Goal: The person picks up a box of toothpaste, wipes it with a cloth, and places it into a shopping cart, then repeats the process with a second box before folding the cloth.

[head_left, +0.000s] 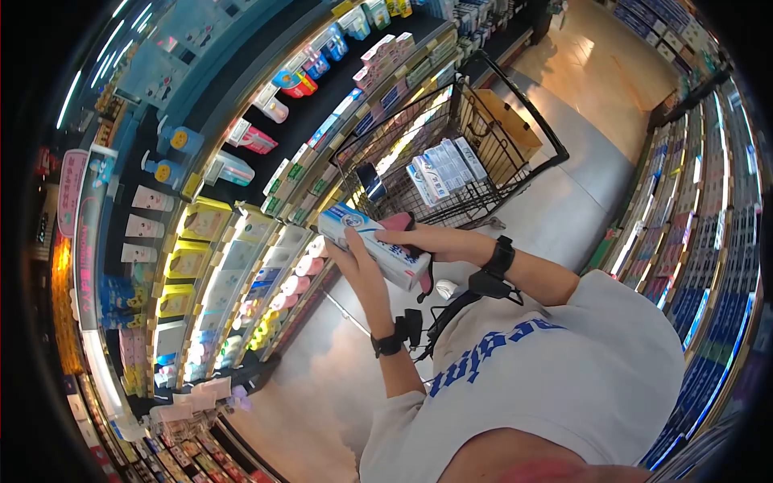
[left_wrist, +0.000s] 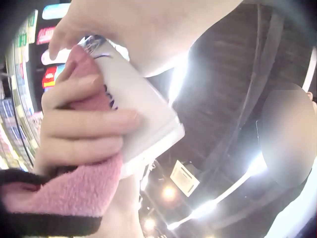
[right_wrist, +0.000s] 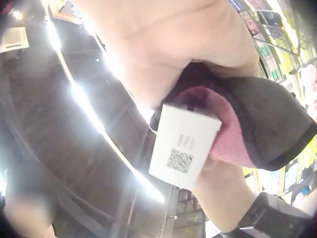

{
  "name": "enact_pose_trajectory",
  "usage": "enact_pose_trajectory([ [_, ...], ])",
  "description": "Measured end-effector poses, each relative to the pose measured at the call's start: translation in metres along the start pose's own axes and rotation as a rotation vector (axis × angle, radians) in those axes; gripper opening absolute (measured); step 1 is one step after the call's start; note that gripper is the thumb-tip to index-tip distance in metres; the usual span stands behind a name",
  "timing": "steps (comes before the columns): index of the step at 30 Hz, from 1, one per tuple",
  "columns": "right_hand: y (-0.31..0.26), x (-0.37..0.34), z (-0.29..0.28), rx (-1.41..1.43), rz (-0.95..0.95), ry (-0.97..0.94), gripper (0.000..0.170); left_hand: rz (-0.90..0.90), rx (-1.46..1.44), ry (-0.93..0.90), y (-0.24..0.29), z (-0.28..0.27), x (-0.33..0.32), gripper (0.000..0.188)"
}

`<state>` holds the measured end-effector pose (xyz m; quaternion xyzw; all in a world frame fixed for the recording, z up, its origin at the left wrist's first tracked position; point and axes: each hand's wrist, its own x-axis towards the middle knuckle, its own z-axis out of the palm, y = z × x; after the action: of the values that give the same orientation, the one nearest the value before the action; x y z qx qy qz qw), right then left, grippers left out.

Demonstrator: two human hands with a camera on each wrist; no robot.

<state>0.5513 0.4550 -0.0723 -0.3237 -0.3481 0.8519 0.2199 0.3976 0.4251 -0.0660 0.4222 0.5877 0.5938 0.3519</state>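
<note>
Blue-and-white box: the box (head_left: 394,263) is up off any surface, between both hands, in front of the shirt and near the shopping cart (head_left: 538,118).
Left grip: the left hand (head_left: 358,264) pinches the end farther from the shirt, thumb across the printed face.
Right grip: the right hand (head_left: 435,240) pinches the other part, with a pink cloth (head_left: 396,223) caught between fingers and box.
Cart load: similar packs (head_left: 448,167) lie inside, beside a cardboard carton (head_left: 501,125).
Done: the box is in hand, and the loaded packs look dealt with.
Left: the held box is not yet set down; whether the cloth has wiped it, one cannot tell.
</note>
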Motion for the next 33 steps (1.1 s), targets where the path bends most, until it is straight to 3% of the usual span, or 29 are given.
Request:
enact_pose_trajectory([
  [4,-0.026,0.032,-0.025,-0.084,-0.023,0.009,0.060,-0.026,0.054,0.073,-0.024,-0.016,0.018,0.062],
  [6,-0.056,0.032,-0.047,-0.208,-0.038,0.058,0.062,-0.035,0.212,0.123,0.001,-0.012,0.017,0.063],
  [7,-0.064,0.036,-0.067,-0.370,-0.130,0.132,0.062,-0.029,0.250,0.142,0.015,-0.006,0.019,0.063],
  [8,-0.051,0.061,-0.097,-0.371,-0.366,0.156,0.063,-0.019,0.291,0.161,0.025,-0.001,0.022,0.064],
  [10,-0.065,0.079,-0.160,-0.875,-0.299,0.332,0.063,-0.005,0.310,0.224,0.023,0.006,0.030,0.060],
  [11,-0.044,0.105,-0.212,-1.031,-0.621,0.385,0.059,0.003,0.320,0.247,0.024,0.013,0.031,0.059],
  [12,-0.045,0.109,-0.236,-1.182,-0.398,0.528,0.055,0.006,0.330,0.268,0.025,0.021,0.030,0.057],
  [14,-0.041,0.107,-0.287,-1.334,-0.340,0.486,0.056,0.004,0.393,0.278,0.024,0.034,0.030,0.057],
  [15,-0.024,0.121,-0.326,-1.433,-0.197,0.454,0.053,-0.009,0.425,0.274,0.024,0.040,0.028,0.058],
  [18,-0.002,0.124,-0.372,-1.404,0.239,0.302,0.050,-0.054,0.475,0.304,0.029,0.059,0.017,0.057],
  [20,0.014,0.127,-0.387,-1.396,0.398,0.156,0.052,-0.095,0.488,0.334,0.027,0.062,0.010,0.055],
  [23,0.036,0.125,-0.402,-1.367,0.450,0.036,0.054,-0.127,0.513,0.385,0.024,0.064,-0.002,0.054],
  [26,0.055,0.127,-0.413,-1.399,0.390,0.089,0.052,-0.161,0.521,0.419,0.025,0.058,-0.009,0.055],
  [29,0.065,0.140,-0.423,-1.271,0.171,0.229,0.040,-0.155,0.483,0.457,0.026,0.046,-0.023,0.056],
  [32,0.021,0.136,-0.379,-1.235,-0.173,0.331,0.033,-0.127,0.456,0.500,0.027,0.033,-0.038,0.055],
  [33,0.007,0.142,-0.367,-1.196,-0.117,0.360,0.036,-0.121,0.453,0.516,0.028,0.027,-0.045,0.055],
])
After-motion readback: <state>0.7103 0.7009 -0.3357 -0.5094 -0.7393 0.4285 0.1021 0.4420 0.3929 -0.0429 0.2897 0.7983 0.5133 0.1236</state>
